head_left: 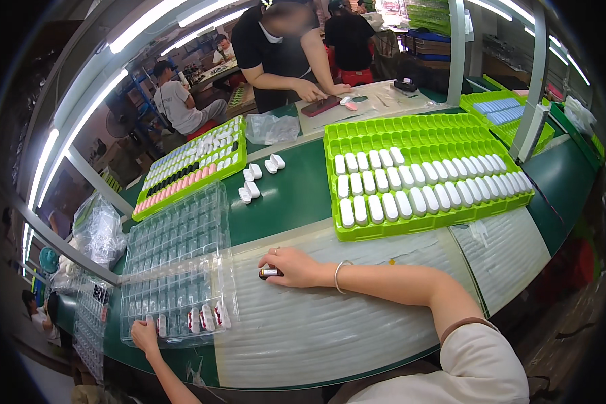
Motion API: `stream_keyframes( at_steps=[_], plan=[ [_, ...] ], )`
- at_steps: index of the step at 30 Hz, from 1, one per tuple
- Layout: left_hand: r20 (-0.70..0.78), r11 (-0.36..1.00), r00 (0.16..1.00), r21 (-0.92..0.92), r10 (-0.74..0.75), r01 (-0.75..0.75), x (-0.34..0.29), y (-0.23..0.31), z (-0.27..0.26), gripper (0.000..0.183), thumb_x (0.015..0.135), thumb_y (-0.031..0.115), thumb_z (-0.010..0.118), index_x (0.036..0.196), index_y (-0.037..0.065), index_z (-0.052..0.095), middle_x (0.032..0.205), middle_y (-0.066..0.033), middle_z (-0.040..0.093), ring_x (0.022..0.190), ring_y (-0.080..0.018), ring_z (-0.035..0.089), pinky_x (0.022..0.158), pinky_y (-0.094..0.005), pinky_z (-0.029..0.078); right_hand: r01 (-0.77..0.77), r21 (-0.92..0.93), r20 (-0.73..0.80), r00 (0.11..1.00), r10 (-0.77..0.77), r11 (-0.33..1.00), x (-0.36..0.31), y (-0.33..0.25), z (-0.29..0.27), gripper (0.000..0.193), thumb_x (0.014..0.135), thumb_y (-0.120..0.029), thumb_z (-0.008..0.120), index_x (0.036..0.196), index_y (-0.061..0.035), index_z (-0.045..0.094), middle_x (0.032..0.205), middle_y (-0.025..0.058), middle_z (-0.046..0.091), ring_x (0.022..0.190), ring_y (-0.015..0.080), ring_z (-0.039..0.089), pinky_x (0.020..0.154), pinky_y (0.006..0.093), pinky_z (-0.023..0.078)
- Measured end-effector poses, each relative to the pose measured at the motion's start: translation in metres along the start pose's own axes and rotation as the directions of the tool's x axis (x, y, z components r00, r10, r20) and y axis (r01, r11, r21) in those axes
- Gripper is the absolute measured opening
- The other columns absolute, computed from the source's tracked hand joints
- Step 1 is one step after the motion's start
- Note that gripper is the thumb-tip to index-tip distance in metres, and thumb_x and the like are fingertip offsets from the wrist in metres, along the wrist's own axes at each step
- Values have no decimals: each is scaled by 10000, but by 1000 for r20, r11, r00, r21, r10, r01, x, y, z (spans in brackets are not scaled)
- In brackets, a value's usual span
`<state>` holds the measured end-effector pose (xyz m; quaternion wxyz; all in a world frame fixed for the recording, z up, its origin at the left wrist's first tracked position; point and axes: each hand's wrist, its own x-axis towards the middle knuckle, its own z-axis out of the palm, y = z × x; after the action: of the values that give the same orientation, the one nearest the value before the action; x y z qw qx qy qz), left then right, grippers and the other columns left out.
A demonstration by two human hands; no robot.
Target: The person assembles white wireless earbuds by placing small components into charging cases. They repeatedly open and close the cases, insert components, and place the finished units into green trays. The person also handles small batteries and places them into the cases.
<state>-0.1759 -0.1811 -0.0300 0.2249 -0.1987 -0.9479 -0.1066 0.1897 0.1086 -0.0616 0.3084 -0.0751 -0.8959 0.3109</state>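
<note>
My right hand (295, 267) rests over the grey plastic-covered mat with its fingers closed round a small dark cylinder with a pale band (271, 273), possibly a battery. At the near left corner of a clear plastic compartment tray (175, 249), my left hand (144, 334) has its fingers bent together; what they pinch, if anything, is hardly visible. Just right of those fingers, a white piece (161, 326) sits in a compartment. Farther along the same row stand several white-and-red pieces (207, 318). The tray's other compartments look see-through.
A lime-green tray (431, 219) with rows of white oblong cases stands at right. Another green tray (188, 161) holds pink, black and white pieces. Open white cases (249, 191) lie between them. Across the bench, a co-worker's hand (308, 90) is by a dark phone (320, 107). Metal posts (456, 54) rise nearby.
</note>
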Motion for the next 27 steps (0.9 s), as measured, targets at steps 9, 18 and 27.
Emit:
stream_keyframes(
  at_steps=[9, 18, 27],
  plan=[
    [-160, 750, 987, -652, 5, -110, 16, 54, -40, 253, 842, 204, 625, 957, -3, 535, 813, -98, 614, 698, -204, 603, 633, -332, 481, -16, 24, 34, 999, 16, 1000, 6, -4, -4, 205, 762, -169, 664, 933, -90, 586, 887, 102, 575, 876, 292, 560, 780, 390, 451],
    [-463, 38, 501, -705, 732, -708, -141, 265, -96, 385, 637, 33, 714, 994, 42, 569, 874, -89, 550, 649, -171, 547, 557, -279, 468, -81, 35, -68, 994, 84, 996, 1, 5, -8, 225, 741, -155, 677, 937, -88, 589, 904, 110, 579, 892, 305, 554, 792, 398, 442],
    [-319, -233, 51, -783, 946, -576, -188, 273, -61, 358, 703, 218, 732, 1010, 85, 605, 824, -51, 583, 687, -222, 589, 597, -324, 478, -101, 13, -2, 995, 101, 995, 5, 1, -5, 259, 718, -175, 706, 937, -107, 588, 878, 94, 572, 874, 296, 555, 782, 390, 437]
  ],
)
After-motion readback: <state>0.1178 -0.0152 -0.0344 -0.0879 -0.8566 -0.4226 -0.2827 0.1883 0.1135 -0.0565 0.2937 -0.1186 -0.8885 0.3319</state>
